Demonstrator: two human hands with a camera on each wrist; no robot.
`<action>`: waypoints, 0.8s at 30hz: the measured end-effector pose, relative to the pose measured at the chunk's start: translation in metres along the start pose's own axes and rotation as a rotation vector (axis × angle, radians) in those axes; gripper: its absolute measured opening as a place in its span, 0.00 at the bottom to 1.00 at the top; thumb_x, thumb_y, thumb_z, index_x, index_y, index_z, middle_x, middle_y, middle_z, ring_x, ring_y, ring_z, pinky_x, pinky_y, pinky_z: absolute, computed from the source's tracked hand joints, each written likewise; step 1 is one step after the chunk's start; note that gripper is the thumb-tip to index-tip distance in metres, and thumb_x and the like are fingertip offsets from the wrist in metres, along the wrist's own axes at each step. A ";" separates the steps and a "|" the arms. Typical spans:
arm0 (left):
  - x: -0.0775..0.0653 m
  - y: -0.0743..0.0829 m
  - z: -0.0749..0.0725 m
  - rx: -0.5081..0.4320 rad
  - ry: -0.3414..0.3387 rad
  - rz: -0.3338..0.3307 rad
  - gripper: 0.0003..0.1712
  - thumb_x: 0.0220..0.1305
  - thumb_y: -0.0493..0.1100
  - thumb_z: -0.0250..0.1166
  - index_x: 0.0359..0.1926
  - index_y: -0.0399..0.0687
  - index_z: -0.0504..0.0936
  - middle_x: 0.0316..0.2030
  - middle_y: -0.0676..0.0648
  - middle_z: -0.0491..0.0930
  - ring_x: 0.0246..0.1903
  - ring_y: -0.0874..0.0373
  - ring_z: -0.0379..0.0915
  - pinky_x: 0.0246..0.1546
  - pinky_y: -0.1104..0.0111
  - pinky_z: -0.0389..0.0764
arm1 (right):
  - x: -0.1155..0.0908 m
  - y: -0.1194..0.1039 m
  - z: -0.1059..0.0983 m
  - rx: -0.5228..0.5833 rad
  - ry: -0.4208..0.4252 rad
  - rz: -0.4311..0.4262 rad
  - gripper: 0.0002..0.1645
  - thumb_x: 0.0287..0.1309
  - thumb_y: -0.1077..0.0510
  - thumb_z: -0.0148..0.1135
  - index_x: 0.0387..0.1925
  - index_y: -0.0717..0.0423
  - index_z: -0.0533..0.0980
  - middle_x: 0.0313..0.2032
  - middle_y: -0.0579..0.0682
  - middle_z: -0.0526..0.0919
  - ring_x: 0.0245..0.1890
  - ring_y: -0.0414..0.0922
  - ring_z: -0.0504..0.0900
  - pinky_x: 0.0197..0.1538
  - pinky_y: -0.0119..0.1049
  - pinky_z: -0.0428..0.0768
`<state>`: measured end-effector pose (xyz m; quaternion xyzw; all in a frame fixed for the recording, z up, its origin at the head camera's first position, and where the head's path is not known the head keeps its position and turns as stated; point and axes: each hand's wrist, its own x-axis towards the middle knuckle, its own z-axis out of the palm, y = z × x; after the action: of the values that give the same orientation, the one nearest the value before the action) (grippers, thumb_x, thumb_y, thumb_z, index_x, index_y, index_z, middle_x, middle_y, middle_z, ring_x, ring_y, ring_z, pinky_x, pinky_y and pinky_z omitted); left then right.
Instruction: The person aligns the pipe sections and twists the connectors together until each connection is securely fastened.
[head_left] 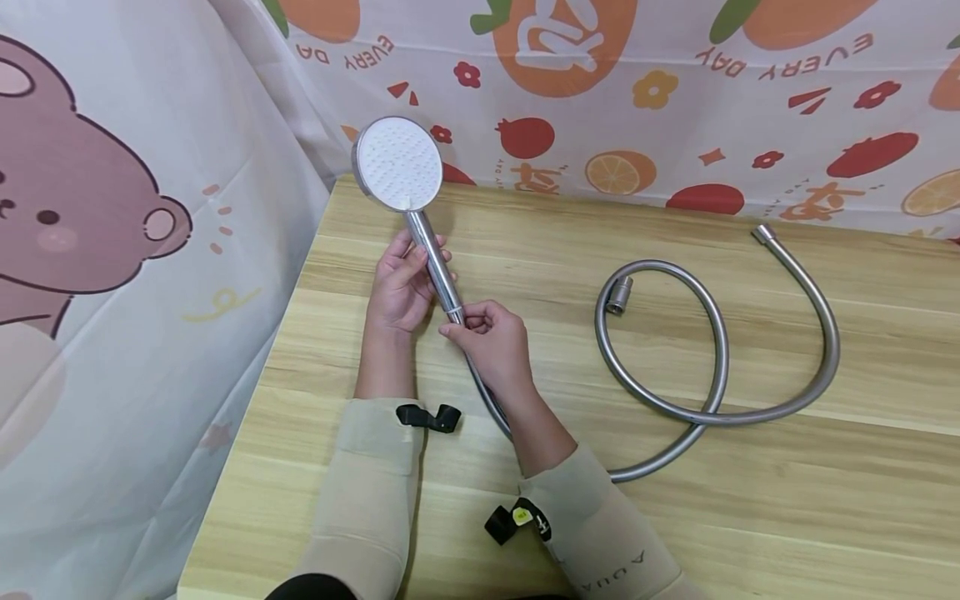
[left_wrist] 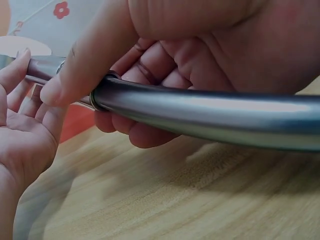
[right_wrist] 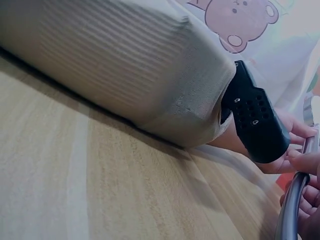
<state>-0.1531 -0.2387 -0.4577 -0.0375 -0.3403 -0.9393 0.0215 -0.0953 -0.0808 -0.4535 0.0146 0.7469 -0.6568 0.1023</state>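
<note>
The shower head [head_left: 399, 163] is at the left part of the counter [head_left: 562, 242], with its round white spray face showing and its handle [head_left: 442, 279] slanting down toward the person's hands. The left hand [head_left: 402, 287] grasps the handle along its middle, thumb across the top and fingers behind, so the spray face sits beyond that hand, near the counter's back edge.

The right hand [head_left: 495, 346] is just below and to the right of the left, pinching the joint at the handle's lower end between thumb and fingers. There the end of the hose [head_left: 708, 417] meets the handle; the right thumb covers part of the joint in the left wrist view, so how far the two are screwed together cannot be told.

From the right hand the hose runs down and passes under the right forearm, reappears on its other side and crosses itself in a loop well to the right of both hands. Its far end, with a metal fitting, points toward the back edge. A short metal nut [head_left: 619, 295] lies at the loop's inner left side.

Behind the counter hangs a fruit-print cloth [head_left: 585, 150]; at left, a cloth shows a pink bear [head_left: 97, 192].
</note>
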 end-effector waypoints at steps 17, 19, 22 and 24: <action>-0.002 0.001 -0.001 -0.054 -0.031 -0.009 0.20 0.70 0.29 0.55 0.61 0.37 0.72 0.43 0.38 0.84 0.37 0.50 0.84 0.33 0.54 0.90 | 0.002 -0.004 -0.002 0.442 -0.222 0.188 0.15 0.65 0.62 0.60 0.48 0.70 0.78 0.34 0.59 0.86 0.32 0.44 0.85 0.43 0.36 0.89; -0.002 0.002 -0.001 -0.056 -0.033 -0.006 0.21 0.69 0.29 0.56 0.62 0.37 0.72 0.43 0.38 0.84 0.37 0.50 0.85 0.33 0.54 0.89 | 0.003 -0.003 -0.002 0.436 -0.213 0.183 0.14 0.65 0.63 0.61 0.47 0.70 0.79 0.33 0.57 0.86 0.32 0.43 0.85 0.42 0.35 0.88; -0.002 0.002 -0.001 -0.047 -0.035 -0.008 0.23 0.66 0.29 0.60 0.61 0.39 0.74 0.43 0.38 0.84 0.37 0.50 0.85 0.32 0.53 0.89 | 0.003 -0.001 -0.001 0.353 -0.165 0.160 0.12 0.61 0.63 0.66 0.44 0.66 0.81 0.31 0.56 0.86 0.31 0.43 0.85 0.39 0.34 0.88; -0.002 0.002 -0.001 -0.032 -0.031 -0.009 0.23 0.64 0.29 0.62 0.60 0.40 0.75 0.42 0.39 0.84 0.36 0.50 0.85 0.32 0.53 0.89 | 0.002 0.000 -0.001 0.274 -0.120 0.146 0.11 0.57 0.61 0.70 0.41 0.62 0.82 0.31 0.54 0.86 0.30 0.42 0.84 0.37 0.32 0.86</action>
<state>-0.1507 -0.2406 -0.4569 -0.0510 -0.3259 -0.9440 0.0116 -0.0979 -0.0805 -0.4534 0.0435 0.6398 -0.7431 0.1911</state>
